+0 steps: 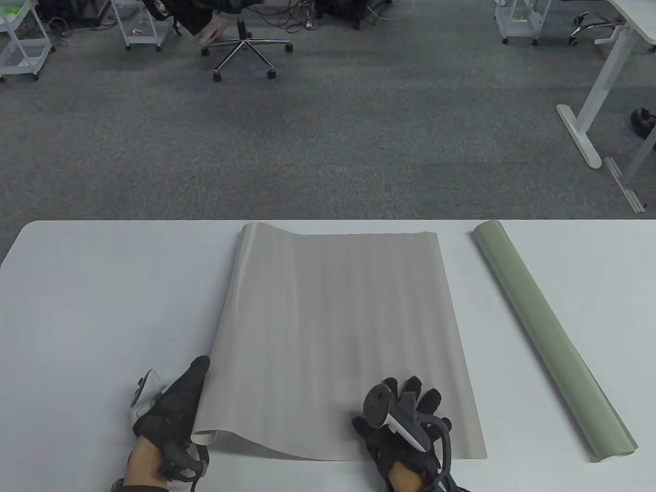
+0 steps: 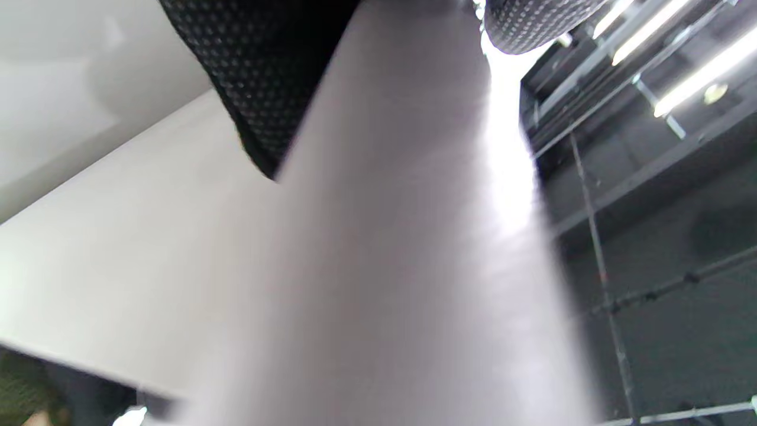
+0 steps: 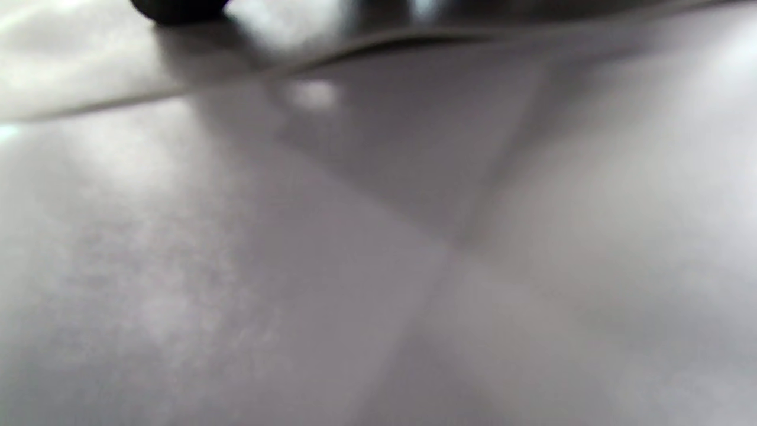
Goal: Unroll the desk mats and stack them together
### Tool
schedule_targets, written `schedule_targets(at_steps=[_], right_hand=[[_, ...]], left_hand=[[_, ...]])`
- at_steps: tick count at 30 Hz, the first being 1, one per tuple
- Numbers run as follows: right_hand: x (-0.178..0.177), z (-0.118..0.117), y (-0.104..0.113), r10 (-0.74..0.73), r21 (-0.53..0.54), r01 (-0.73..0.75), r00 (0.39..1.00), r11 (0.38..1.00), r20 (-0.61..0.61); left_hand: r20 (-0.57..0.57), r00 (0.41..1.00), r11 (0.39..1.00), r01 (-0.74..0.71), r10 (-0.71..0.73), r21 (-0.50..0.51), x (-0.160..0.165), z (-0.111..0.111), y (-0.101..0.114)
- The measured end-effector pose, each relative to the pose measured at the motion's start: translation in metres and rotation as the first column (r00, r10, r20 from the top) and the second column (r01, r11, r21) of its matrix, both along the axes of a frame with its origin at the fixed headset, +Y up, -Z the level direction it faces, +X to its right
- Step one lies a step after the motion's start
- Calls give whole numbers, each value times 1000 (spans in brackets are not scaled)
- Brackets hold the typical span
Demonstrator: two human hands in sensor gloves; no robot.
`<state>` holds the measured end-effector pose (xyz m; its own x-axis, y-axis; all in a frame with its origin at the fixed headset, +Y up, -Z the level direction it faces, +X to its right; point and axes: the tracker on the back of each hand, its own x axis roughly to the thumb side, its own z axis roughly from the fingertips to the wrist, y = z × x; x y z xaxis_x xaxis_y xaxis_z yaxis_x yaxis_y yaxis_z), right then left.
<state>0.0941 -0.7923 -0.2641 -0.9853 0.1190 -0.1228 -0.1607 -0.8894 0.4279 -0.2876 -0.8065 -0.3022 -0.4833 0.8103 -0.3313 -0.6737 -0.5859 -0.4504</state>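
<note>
A grey desk mat (image 1: pixel 338 333) lies unrolled in the middle of the white table (image 1: pixel 102 307), with its near left corner curled up. My left hand (image 1: pixel 179 397) lies on its side along the mat's near left edge, fingers straight. In the left wrist view the gloved fingers (image 2: pixel 266 89) rest at the edge of the grey mat (image 2: pixel 384 266). My right hand (image 1: pixel 407 400) presses flat on the mat near its front edge, fingers spread. The right wrist view shows only blurred grey mat (image 3: pixel 378 266). A green mat (image 1: pixel 548 333) lies still rolled, slanted, on the table's right side, apart from both hands.
Beyond the table's far edge is grey carpet with an office chair (image 1: pixel 246 46), white carts (image 1: pixel 20 46) and a white desk frame (image 1: pixel 589 118). Bare table top shows left of the grey mat and between the two mats.
</note>
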Motion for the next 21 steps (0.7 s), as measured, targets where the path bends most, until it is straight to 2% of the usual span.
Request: schedule_targets(at_steps=[1, 3, 8, 12, 16, 18, 21], right_hand=[[0, 0, 0, 0, 4, 0, 1000, 1000, 0], [0, 0, 0, 0, 7, 0, 1000, 1000, -1], [0, 1, -1, -5, 9, 5, 1000, 1000, -3], [1, 1, 0, -11, 3, 11, 1000, 1000, -7], [1, 1, -1, -15, 2, 15, 1000, 1000, -5], [2, 1, 0, -18, -2, 18, 1000, 1000, -7], [3, 1, 0, -26, -5, 26, 1000, 1000, -6]], left_hand=[[18, 1000, 999, -26, 26, 18, 1, 0, 2], [-21, 998, 998, -64, 64, 18, -2, -1, 5], [-99, 995, 999, 13, -9, 44, -12, 0, 7], [-63, 995, 996, 76, -73, 38, -13, 0, 5], [-1, 1000, 1000, -8, 8, 29, -15, 1, 5], [-13, 999, 997, 40, -39, 61, -25, 1, 7], [-47, 998, 997, 43, -40, 57, -41, 3, 11]])
